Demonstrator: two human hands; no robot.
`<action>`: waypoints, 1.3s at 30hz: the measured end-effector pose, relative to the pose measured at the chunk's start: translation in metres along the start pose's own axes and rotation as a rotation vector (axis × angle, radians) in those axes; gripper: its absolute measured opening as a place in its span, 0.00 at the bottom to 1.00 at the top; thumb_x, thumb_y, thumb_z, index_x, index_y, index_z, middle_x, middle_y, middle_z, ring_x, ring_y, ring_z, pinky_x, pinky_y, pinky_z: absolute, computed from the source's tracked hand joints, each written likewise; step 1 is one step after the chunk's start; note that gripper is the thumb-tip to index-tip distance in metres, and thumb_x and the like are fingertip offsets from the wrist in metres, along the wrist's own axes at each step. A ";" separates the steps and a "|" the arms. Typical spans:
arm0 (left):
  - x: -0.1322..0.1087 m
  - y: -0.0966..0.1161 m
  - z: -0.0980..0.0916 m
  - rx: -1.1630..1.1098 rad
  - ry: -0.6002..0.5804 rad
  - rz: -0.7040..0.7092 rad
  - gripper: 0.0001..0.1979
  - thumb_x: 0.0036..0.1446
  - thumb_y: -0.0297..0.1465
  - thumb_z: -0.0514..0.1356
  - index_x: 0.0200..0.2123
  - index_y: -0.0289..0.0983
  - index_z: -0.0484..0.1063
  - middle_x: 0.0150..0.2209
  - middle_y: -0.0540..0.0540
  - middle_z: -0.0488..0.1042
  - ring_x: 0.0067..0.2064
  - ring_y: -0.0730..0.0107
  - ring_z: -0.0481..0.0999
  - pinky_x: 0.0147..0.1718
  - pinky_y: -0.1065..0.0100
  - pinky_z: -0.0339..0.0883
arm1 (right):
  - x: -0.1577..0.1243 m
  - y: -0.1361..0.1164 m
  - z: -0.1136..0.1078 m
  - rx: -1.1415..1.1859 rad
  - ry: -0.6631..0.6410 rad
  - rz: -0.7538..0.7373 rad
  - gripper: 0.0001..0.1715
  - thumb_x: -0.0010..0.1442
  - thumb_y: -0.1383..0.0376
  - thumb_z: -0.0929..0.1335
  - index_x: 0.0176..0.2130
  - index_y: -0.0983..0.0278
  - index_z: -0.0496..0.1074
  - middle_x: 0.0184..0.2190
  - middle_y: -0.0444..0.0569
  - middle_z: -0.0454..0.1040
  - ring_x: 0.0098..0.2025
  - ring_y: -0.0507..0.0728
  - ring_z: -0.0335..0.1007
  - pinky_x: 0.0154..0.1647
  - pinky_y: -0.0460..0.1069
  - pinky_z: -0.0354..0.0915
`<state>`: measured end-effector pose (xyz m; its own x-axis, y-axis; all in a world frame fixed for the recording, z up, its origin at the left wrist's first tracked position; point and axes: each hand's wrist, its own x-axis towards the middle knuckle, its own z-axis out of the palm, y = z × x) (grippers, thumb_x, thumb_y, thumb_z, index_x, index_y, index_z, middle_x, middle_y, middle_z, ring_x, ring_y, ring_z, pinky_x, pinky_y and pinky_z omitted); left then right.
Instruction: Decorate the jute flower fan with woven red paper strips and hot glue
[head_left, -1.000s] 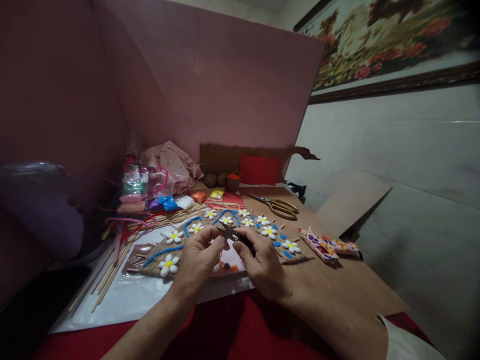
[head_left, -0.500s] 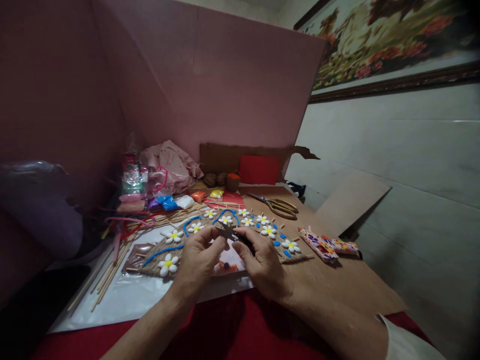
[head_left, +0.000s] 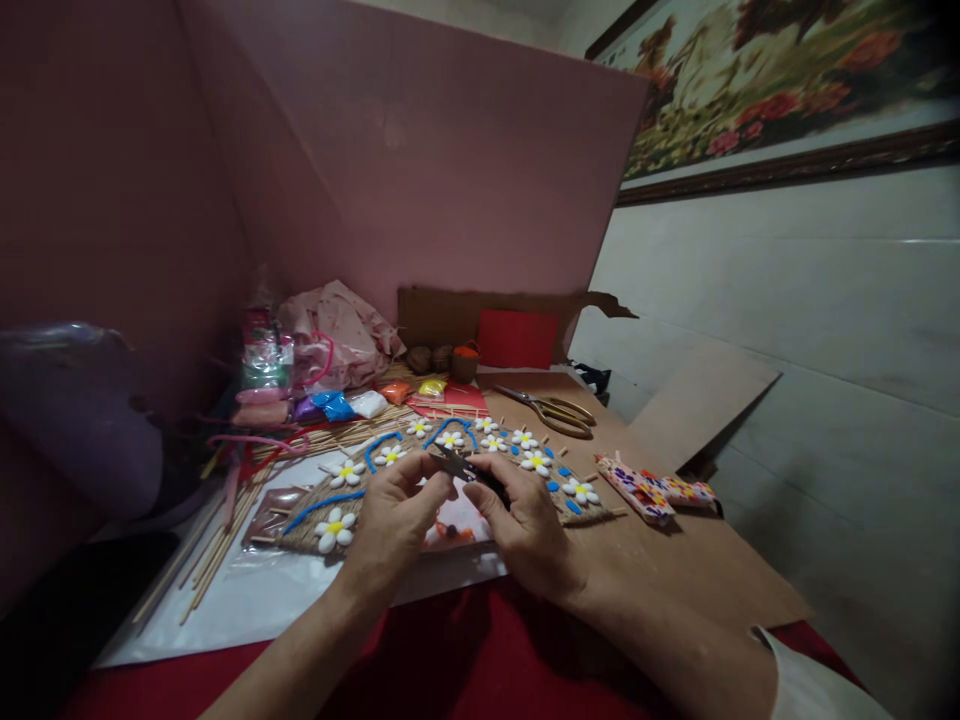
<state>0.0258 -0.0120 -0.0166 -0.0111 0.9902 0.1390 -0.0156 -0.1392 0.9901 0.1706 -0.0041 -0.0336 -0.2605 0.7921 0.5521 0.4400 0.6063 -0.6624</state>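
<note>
In my right hand (head_left: 529, 520) is a small dark pair of snips (head_left: 457, 464), its pointed jaws aimed left. The fingers of my left hand (head_left: 401, 510) are pinched together right by the jaw tips; what they hold is too small to make out. Both hands are above the near edge of a fan-shaped woven twine panel (head_left: 319, 495), covering part of it. White clay flowers with yellow centres (head_left: 334, 530), blue clay strips (head_left: 322, 507) and blue ovals (head_left: 553, 486) decorate the panel. Thin sticks poke out around its rim. Pink patterned fabric (head_left: 459, 520) shows between my hands.
Large gold-handled scissors (head_left: 555, 410) lie behind the panel on brown cardboard (head_left: 675, 560). A floral cloth-wrapped piece (head_left: 645, 490) rests to the right. Bagged coloured clay (head_left: 334, 404), twine balls (head_left: 420, 359) and loose sticks (head_left: 214, 555) are behind and left.
The jaws of the snips have drawn closer together, looking narrower than before. Both hands have stayed in nearly the same place.
</note>
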 end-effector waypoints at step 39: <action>0.002 0.002 -0.002 -0.111 -0.044 -0.115 0.10 0.49 0.36 0.60 0.23 0.36 0.66 0.11 0.60 0.54 0.12 0.85 0.47 0.12 0.79 0.40 | 0.003 0.003 -0.002 0.004 -0.043 -0.015 0.11 0.62 0.63 0.62 0.42 0.63 0.70 0.35 0.49 0.75 0.36 0.56 0.70 0.37 0.49 0.63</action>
<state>0.0237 -0.0100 -0.0146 0.0413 0.9988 0.0281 -0.1242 -0.0228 0.9920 0.1723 0.0002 -0.0329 -0.3038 0.7849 0.5400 0.4319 0.6187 -0.6563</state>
